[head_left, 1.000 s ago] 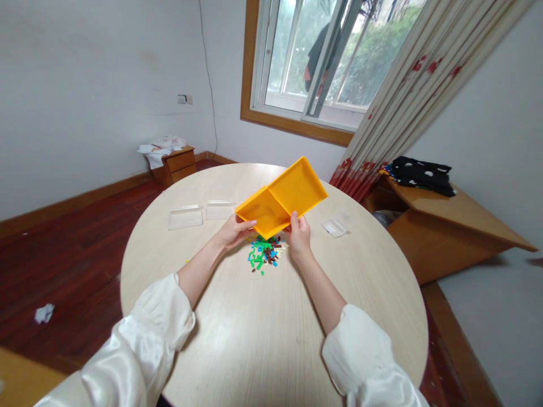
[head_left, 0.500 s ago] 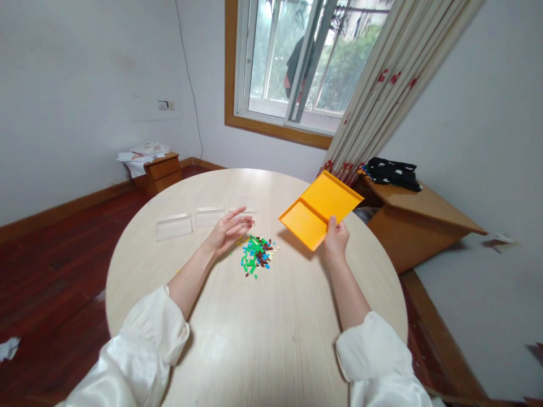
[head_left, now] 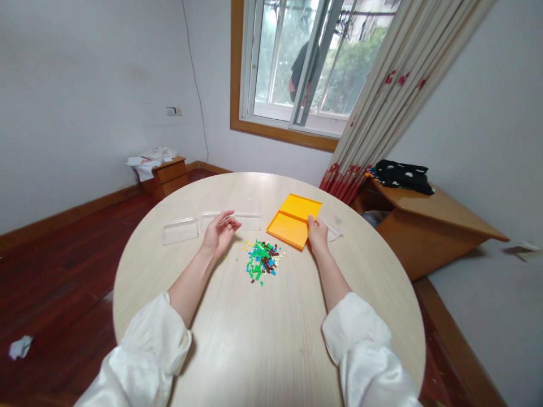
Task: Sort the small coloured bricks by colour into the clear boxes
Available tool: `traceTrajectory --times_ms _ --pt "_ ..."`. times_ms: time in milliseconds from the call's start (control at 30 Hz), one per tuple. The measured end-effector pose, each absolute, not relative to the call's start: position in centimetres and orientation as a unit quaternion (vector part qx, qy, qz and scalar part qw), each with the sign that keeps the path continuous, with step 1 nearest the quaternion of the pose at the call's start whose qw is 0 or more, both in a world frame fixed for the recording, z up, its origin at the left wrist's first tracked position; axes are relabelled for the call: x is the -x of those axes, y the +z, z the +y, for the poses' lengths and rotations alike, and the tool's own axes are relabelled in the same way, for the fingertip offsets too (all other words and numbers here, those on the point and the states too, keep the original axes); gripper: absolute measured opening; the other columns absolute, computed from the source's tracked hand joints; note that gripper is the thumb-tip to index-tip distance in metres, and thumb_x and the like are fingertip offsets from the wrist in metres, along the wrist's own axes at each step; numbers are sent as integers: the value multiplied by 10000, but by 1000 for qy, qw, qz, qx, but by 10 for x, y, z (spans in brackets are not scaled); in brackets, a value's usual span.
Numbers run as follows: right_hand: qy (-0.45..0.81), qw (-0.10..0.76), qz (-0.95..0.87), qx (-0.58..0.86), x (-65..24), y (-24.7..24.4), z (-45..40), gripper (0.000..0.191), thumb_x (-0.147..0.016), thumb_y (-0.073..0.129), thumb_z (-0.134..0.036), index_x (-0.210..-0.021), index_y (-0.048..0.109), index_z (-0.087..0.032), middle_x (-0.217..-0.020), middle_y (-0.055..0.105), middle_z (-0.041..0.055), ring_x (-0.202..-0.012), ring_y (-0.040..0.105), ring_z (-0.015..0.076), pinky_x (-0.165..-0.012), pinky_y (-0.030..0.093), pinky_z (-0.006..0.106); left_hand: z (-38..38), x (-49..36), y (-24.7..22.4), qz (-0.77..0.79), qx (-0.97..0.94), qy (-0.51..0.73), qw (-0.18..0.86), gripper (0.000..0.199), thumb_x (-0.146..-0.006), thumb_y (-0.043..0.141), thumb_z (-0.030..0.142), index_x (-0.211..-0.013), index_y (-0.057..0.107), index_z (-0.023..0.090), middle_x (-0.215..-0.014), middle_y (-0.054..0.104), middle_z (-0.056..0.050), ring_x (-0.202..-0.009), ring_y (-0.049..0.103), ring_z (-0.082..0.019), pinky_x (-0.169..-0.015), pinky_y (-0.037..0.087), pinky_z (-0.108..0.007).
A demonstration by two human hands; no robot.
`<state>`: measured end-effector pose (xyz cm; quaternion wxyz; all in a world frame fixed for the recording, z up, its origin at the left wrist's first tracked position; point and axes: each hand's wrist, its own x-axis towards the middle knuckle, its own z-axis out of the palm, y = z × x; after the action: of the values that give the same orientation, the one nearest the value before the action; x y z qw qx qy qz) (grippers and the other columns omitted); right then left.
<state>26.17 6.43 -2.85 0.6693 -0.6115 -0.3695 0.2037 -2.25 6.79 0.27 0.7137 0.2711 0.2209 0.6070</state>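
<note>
The orange two-section tray (head_left: 288, 228) has come down closer to the round table (head_left: 258, 350) since the earlier frames, carried by the right hand (head_left: 318, 233); the left hand (head_left: 220, 234), which gripped it in the first frame, is now off it.

From the left, a crumpled white paper (head_left: 20, 347) lies on the dark red floor. Beyond the table, loose papers (head_left: 155, 155) cover part of a small wooden drawer cabinet (head_left: 172, 175). Three clear plastic trays stand in a row on the table's far left part: the left one (head_left: 180, 232), the middle one (head_left: 205, 221), partly behind the left hand, and the right one (head_left: 248, 221). The left hand is empty, palm turned inward, fingers loosely curled and parted.

Right of it, a heap of small green, blue, brown, yellow and cream bricks (head_left: 263, 260) lies on the tabletop. The orange tray is just beyond the heap and to its right; whether it touches the table cannot be told. The right hand pinches its near right edge, thumb on top. A clear plastic piece (head_left: 335, 232) shows just beside that hand. Farther right, black patterned cloth (head_left: 403, 176) rests on a tilted wooden cabinet (head_left: 436, 226).
</note>
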Motion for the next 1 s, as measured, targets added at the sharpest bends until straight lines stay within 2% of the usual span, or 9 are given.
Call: traceTrajectory --times_ms 100,267,433,667,900,1000 --pt "252 672 -366 593 -262 -31 73 329 -630 647 -463 -707 598 -147 -553 585 -18 -535 519 141 -538 425 257 72 25 1 223 -267 619 704 165 -744 616 301 -743 630 136 -567 578 6 -571 584 -101 -714 501 -262" --pt "315 660 -379 567 -269 -34 80 243 -625 633 -228 -849 631 -135 -645 666 10 -553 594 139 -587 503 286 74 25 -2 219 -263 619 707 174 -760 597 299 -738 636 131 -568 580 2 -578 582 -100 -711 499 -254" --pt "287 644 -398 587 -276 -37 82 275 -606 576 -110 -870 652 -131 -697 695 31 -613 629 150 -619 521 282 76 25 -3 223 -254 619 709 178 -767 578 295 -732 636 130 -562 574 2 -574 578 -98 -711 497 -249" --pt "158 591 -458 644 -292 -36 75 307 -602 522 -86 -857 686 -134 -811 723 72 -766 643 200 -769 500 329 77 26 -4 217 -271 619 704 195 -748 616 330 -753 625 136 -579 575 8 -594 590 -99 -747 493 -264" --pt "50 513 -508 690 -296 -36 71 328 -608 496 -96 -877 681 -117 -819 700 97 -758 625 212 -796 488 369 75 26 -1 214 -249 623 710 198 -783 584 304 -744 629 115 -570 572 -4 -573 583 -99 -729 495 -259" --pt "4 487 -529 695 -299 -34 68 297 -652 486 -130 -879 677 -114 -875 671 121 -820 593 229 -821 463 390 75 26 -1 215 -241 623 713 200 -802 559 289 -734 632 115 -564 573 -10 -568 583 -103 -715 500 -261"
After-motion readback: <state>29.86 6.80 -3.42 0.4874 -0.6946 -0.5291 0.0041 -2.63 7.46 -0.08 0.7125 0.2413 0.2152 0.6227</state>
